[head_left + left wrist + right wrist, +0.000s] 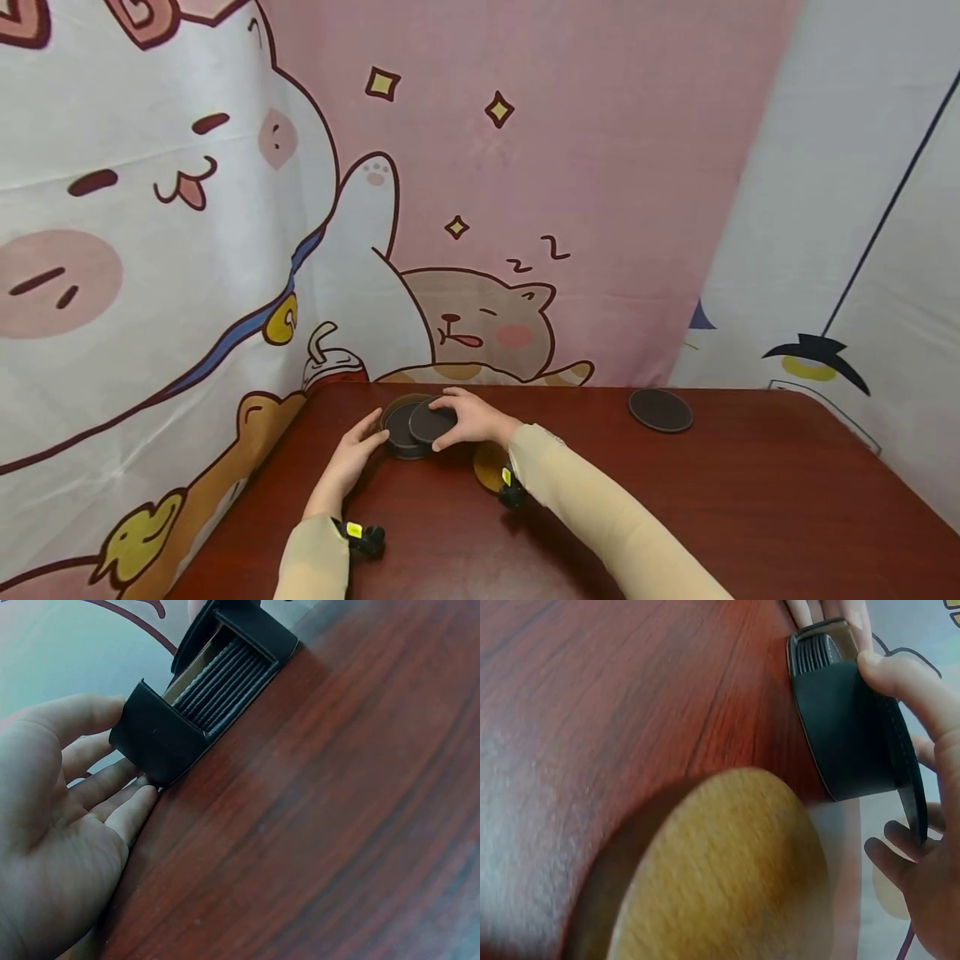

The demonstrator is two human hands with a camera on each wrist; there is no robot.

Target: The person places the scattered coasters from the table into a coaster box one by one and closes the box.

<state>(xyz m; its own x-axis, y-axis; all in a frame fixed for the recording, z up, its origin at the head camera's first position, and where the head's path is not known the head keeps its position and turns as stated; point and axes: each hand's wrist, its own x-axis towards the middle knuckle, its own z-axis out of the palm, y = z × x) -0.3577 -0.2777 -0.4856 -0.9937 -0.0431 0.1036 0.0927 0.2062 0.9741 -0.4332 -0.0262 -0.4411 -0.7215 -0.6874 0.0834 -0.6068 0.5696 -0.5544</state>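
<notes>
Right hand [476,417]'s pinching a coaster [431,422] over the holder [154,731], left hand [351,457]'s loose against it. Probably loading, so next just centre and lower.

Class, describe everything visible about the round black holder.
The round black holder looks leather-like, with a tan inner side. A gap in its wall shows stacked dark discs. It stands upright, open-topped, on the reddish-brown table. The left grip touches its side; the right grip holds a dark disc partly over its top.

Top disc [429,423] over holder [407,453] on tbl [787,492], near disc [489,467] R-front, far disc [661,410] well R.
</notes>
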